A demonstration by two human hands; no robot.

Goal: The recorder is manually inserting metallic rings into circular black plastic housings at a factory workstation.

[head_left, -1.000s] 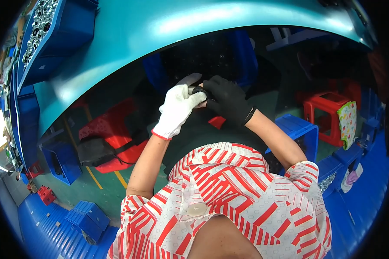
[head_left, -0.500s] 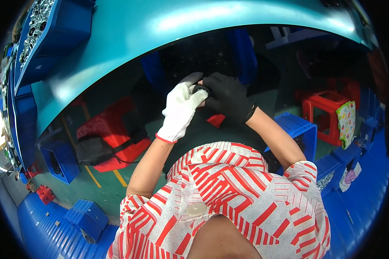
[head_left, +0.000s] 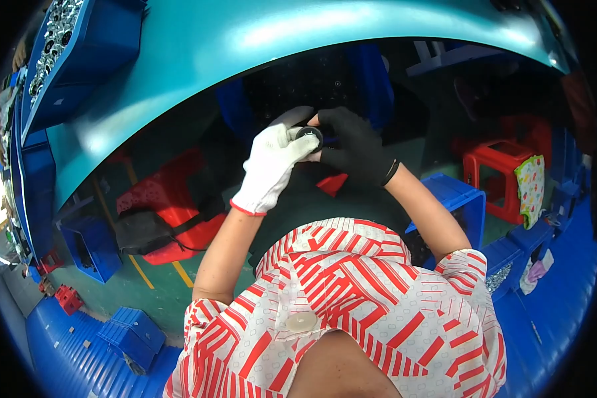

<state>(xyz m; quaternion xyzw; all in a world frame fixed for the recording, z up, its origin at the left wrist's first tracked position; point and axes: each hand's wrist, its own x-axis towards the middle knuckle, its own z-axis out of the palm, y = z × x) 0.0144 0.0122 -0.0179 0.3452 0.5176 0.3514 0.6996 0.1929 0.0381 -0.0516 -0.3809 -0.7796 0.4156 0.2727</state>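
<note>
A small round black ring-shaped part [head_left: 318, 132] is held between my hands, in front of my chest and nearer to me than the table's edge. My left hand [head_left: 269, 162], in a white glove with a red cuff, is closed on the part, its thumb lying over the face. My right hand [head_left: 355, 147] wears a black glove with bare fingertips. Its fingers are bent toward the part's right side, the bare tips touching or nearly touching it. Whether the right fingers grip it I cannot tell.
Before me curves a teal tabletop [head_left: 199, 63]. A blue bin of shiny metal parts [head_left: 106, 50] stands on its left. Below the edge is a dark-filled blue crate [head_left: 371, 86]. Red stools [head_left: 494, 176] stand at both sides, the left one bearing a black bag [head_left: 142, 232].
My hands have shifted slightly apart, the left a little left and the right a little right. More of the black part's round face now shows.
</note>
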